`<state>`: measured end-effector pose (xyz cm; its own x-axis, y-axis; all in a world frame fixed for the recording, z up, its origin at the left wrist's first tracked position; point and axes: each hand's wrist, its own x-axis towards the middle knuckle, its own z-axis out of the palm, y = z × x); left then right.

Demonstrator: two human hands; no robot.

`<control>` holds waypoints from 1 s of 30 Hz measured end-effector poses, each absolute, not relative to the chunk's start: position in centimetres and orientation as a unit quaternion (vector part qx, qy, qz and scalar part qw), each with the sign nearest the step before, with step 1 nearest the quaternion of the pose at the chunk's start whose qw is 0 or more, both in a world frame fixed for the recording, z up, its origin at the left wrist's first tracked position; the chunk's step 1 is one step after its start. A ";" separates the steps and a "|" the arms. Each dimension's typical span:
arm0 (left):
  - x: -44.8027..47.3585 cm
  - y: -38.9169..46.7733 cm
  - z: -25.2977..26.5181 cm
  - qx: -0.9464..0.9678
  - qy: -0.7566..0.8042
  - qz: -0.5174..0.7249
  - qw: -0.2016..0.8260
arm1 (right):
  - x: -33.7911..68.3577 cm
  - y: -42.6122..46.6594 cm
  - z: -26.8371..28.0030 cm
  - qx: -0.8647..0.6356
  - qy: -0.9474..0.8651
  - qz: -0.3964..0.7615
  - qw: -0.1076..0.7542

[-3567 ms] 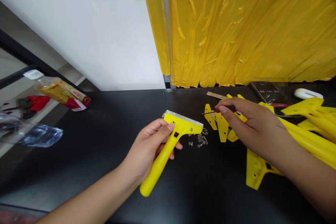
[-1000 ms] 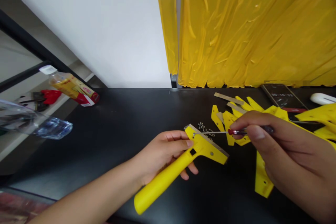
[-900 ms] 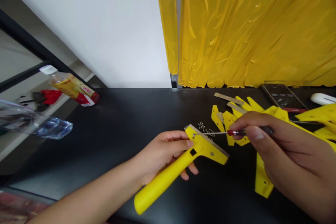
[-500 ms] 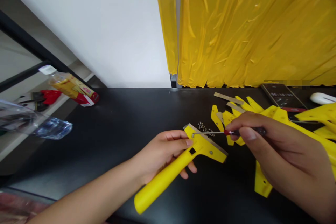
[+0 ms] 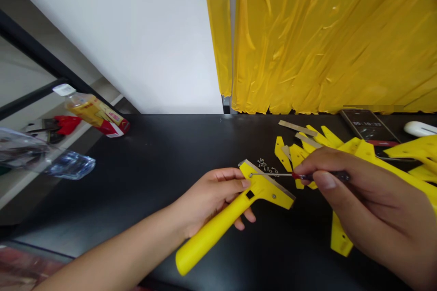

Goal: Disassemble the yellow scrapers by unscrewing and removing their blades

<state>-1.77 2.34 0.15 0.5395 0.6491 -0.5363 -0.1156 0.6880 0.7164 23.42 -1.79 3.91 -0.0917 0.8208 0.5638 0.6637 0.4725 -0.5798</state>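
Note:
Between its thumb and fingers, my left hand (image 5: 218,191) holds a yellow scraper (image 5: 213,232) by the neck, handle toward me and bladed head away. A metal blade edge shows along the head, and a screw sits in the right side. My right hand (image 5: 362,195) grips a screwdriver (image 5: 278,174) with a dark and red handle. The thin shaft points left across the scraper head, its tip at the small screw on the left side. Beyond the head, several loose screws (image 5: 262,163) lie on the black table (image 5: 143,168).
Yellow scraper parts (image 5: 282,152) and loose blades (image 5: 297,127) are piled at the right, partly behind my right hand. A phone (image 5: 368,125) and a white mouse (image 5: 419,128) lie at the back right. A drink bottle (image 5: 95,111) and a clear bottle (image 5: 73,163) are at the left.
Almost nothing differs. The right hand and screwdriver have shifted very slightly, and the scraper's head has moved up a little; the tip stays at the same screw.

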 end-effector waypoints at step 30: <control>-1.6 1.9 0.2 0.368 0.429 0.232 0.792 | 24.0 -1.8 4.7 -0.403 -0.818 0.090 0.401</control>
<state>-1.61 1.95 0.15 0.5240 0.6830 -0.5089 -0.0511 0.6216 0.7817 24.01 -1.82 4.66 -0.3532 0.7312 0.5837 0.5870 0.6590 -0.4704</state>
